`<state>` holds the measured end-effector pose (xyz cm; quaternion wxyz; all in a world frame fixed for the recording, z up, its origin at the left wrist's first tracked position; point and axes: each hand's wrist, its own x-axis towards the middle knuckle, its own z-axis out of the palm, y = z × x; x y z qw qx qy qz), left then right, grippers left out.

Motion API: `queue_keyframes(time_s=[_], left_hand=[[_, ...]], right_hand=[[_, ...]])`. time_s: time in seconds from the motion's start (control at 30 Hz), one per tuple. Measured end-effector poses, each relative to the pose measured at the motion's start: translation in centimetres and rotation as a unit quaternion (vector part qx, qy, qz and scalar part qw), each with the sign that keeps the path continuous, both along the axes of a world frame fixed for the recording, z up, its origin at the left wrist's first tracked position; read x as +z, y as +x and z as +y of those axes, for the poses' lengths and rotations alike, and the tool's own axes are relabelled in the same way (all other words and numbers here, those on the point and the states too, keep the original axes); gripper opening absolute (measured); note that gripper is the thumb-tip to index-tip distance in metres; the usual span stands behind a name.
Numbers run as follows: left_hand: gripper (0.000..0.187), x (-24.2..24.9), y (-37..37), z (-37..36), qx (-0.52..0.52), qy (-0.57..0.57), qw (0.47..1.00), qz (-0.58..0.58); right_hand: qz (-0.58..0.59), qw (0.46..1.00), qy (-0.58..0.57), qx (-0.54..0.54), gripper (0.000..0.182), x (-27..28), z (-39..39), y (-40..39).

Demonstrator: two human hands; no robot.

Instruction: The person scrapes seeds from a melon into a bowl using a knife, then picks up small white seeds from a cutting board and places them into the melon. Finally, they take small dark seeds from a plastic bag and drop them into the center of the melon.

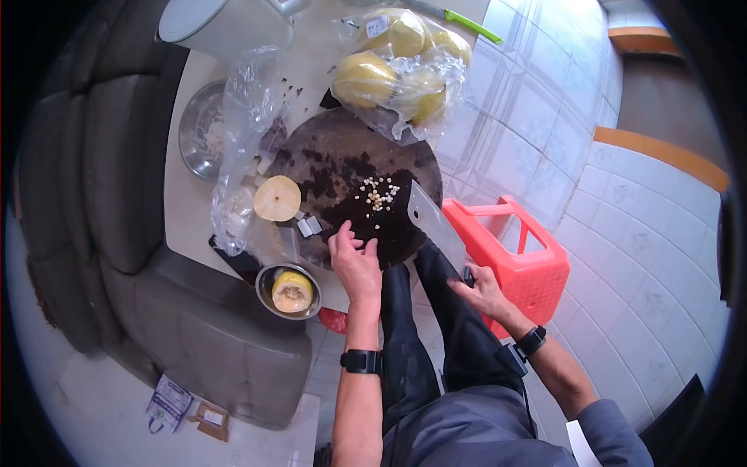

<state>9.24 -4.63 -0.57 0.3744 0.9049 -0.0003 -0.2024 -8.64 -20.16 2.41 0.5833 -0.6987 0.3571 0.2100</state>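
My right hand (482,292) grips the dark handle of a cleaver (437,222), its blade resting over the right edge of a round, dark cutting board (319,148). My left hand (355,257) hovers over the board's near edge, fingers loosely bent and apart, with nothing visible in them. Beyond it, small pale cut pieces (378,196) lie scattered on the wet board. White blocks (309,226) sit to the left of that hand. A round slice of pale fruit (277,198) rests at the board's left edge. Nearby, a small metal bowl (264,300) holds a hollowed yellow fruit (292,293).
A clear bag of yellow fruit (401,66) lies behind the board, near a green-handled knife (475,26). Crumpled plastic (247,117) and a metal bowl with pale shreds (191,136) are left. A red stool (537,276) stands right, a grey sofa (210,327) left.
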Motion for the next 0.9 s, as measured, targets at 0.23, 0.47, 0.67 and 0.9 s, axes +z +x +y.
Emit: queue_keyframes(time_s=[0.23,0.47,0.67,0.9], left_hand=[[0.032,-2.2,0.8,-2.9,-0.014,-0.079,0.995,-0.061],[0.021,-1.6,1.9,-3.7,-0.055,-0.063,0.985,-0.153],[0.013,-2.9,1.0,-2.8,-0.116,-0.023,0.977,-0.180],[0.014,-2.3,1.7,-1.6,-0.080,-0.036,0.981,-0.175]], right_hand=[[-0.005,1.000,-0.012,0.003,0.034,-0.3,-0.2,-0.1],[-0.022,1.000,-0.020,0.001,0.033,-0.6,-0.3,-0.1],[-0.035,0.999,-0.014,-0.019,0.031,-1.0,-0.2,0.0],[-0.059,0.992,-0.115,0.017,0.037,-1.8,0.1,0.1]])
